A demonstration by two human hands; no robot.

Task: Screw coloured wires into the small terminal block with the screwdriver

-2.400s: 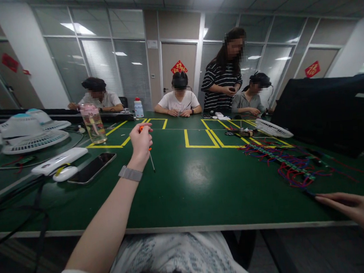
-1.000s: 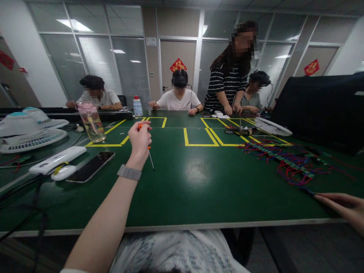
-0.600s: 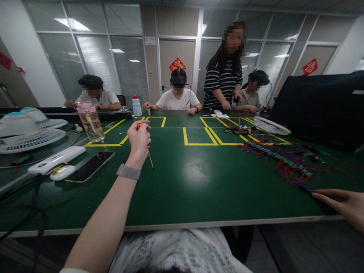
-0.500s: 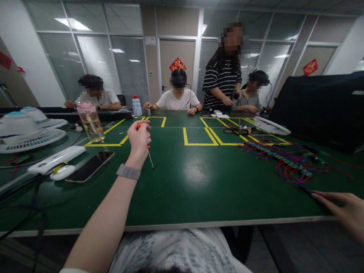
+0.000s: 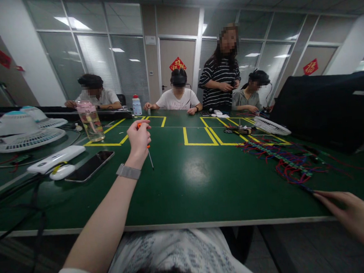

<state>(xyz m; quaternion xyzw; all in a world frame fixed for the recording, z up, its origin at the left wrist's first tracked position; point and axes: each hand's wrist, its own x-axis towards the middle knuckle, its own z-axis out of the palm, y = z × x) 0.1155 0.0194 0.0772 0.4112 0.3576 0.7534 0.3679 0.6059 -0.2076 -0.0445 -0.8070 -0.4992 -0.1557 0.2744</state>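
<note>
My left hand [image 5: 138, 140] is raised over the green table [image 5: 174, 196], closed around the orange handle of a screwdriver [image 5: 151, 159]. Its thin metal shaft points down, and most of the handle is hidden by my fingers. At the lower right, my right hand [image 5: 353, 213] reaches to the table with thumb and fingers pinched together. Between its fingertips is the dark near end of a strip of small green circuit boards with red and blue wires [image 5: 293, 165]. The strip runs away from me across the table.
To the left lie a phone [image 5: 91, 166], a white mouse [image 5: 62, 172], a white power bank [image 5: 57, 159] and white fans [image 5: 30, 133]. A pink-lidded bottle [image 5: 91, 124] stands behind them. A black box-like object [image 5: 324, 108] stands on the right. Several people are across the table.
Both my hands stay almost where they were, with the same things in them. Across the table, the standing person has shifted slightly left and moved their hands.
</note>
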